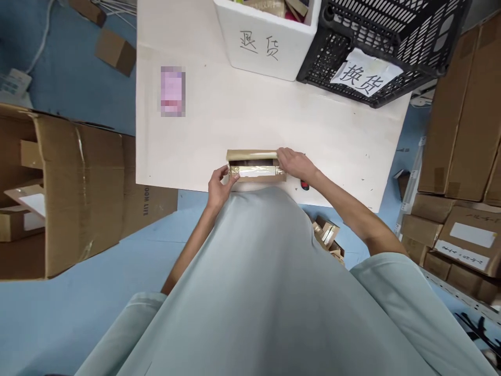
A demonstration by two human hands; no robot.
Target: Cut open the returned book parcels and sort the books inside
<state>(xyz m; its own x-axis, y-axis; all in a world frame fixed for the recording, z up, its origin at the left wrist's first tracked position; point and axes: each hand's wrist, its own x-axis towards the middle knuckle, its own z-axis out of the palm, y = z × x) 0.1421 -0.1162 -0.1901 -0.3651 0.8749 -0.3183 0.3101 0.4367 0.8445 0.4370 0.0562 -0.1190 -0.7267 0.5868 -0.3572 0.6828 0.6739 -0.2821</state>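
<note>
A small flat cardboard box lies at the near edge of the white table, its flap lifted and shiny tape along its front. My left hand grips the box's left end with curled fingers. My right hand rests on the right end, fingers bent over the flap. A dark gap shows inside the box; its contents are hidden.
A white bin and a black crate with a paper label stand at the table's far side. A pink item lies on the left. A large open carton is left, stacked cartons right. A red-tipped object lies beside my right wrist.
</note>
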